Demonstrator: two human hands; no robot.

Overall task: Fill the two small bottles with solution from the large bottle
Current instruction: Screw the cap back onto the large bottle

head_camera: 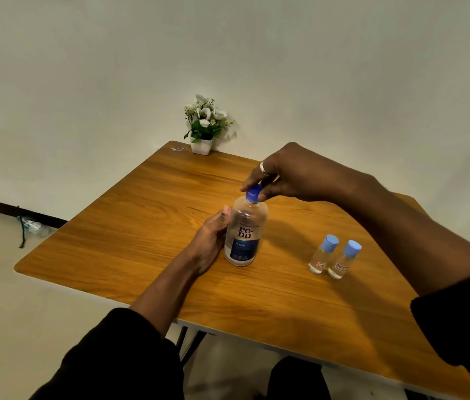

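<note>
I'm looking down at the tall clear plastic bottle with the blue label (243, 235). It stands upright near the middle of the orange-brown wooden table (130, 232), its dark blue cap (253, 194) on. The contents look clear, but I can't make out a level.

To its right, well apart, are two small clear bottles with light blue caps, the nearer-left one (322, 254) and its neighbour (344, 259). They stand upright just beside each other, both capped. Whether any liquid sits in them I cannot tell.

My left hand (212, 241) wraps the big bottle's left side, thumb up by the shoulder, fingers curled behind it. My right hand (285, 174), silver ring (263, 168) showing, comes from above with thumb and fingertips pinching the dark blue cap.

At the far edge sits a white square pot of white flowers (203, 125).
</note>
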